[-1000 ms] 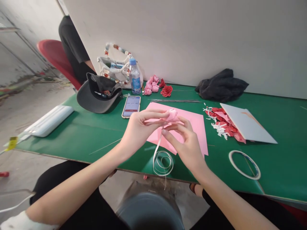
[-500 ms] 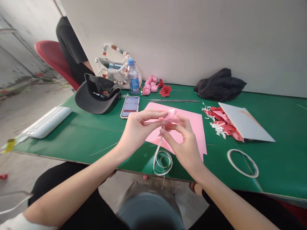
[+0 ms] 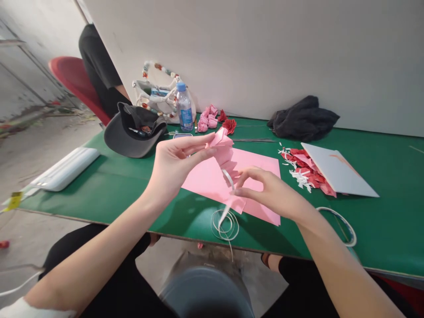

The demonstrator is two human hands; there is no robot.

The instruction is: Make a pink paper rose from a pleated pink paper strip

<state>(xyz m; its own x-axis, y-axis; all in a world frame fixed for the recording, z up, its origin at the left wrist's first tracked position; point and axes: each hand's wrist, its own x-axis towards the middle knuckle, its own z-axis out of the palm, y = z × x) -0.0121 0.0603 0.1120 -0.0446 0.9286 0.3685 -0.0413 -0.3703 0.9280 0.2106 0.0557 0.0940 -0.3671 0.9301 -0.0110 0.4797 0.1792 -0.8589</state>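
My left hand (image 3: 172,163) is raised above the green table (image 3: 99,185) and pinches a folded pink paper flower (image 3: 222,148) at its top. My right hand (image 3: 270,194) sits lower and to the right, its fingers pinched on a narrow white tape strip (image 3: 228,176) that hangs from the flower down to a loose coil of tape (image 3: 225,225) near the table's front edge. A pink paper sheet (image 3: 212,179) lies flat under both hands.
A phone (image 3: 181,136), grey cap (image 3: 132,130), water bottle (image 3: 184,107) and beaded white bag (image 3: 155,95) stand at the back left. Finished paper roses (image 3: 215,121), a dark cloth (image 3: 303,117), red scraps (image 3: 304,170) under white card (image 3: 338,170), a tape ring (image 3: 344,223). A person sits far left (image 3: 97,66).
My left hand lifted the pink flower up and back. My right hand dropped down and to the right, drawing the white strip out from the flower.
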